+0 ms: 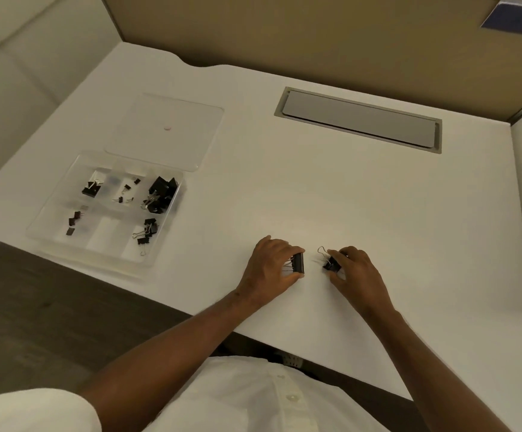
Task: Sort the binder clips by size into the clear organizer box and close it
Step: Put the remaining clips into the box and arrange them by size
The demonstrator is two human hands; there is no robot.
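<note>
The clear organizer box (51,210) lies open at the left of the white desk, with black binder clips of different sizes spread over several compartments; the largest pile (161,193) fills the far right one. Its clear lid (166,129) lies flat just behind it. Near the desk's front edge my left hand (272,269) grips a large black binder clip (299,262) between thumb and fingers. Just to its right, my right hand (356,269) pinches a smaller black clip (331,264) whose wire handle sticks up to the left.
A grey cable-tray cover (359,120) is set into the desk at the back right. A tan partition wall (284,32) stands behind the desk. The dark floor (35,322) shows past the desk's left front edge.
</note>
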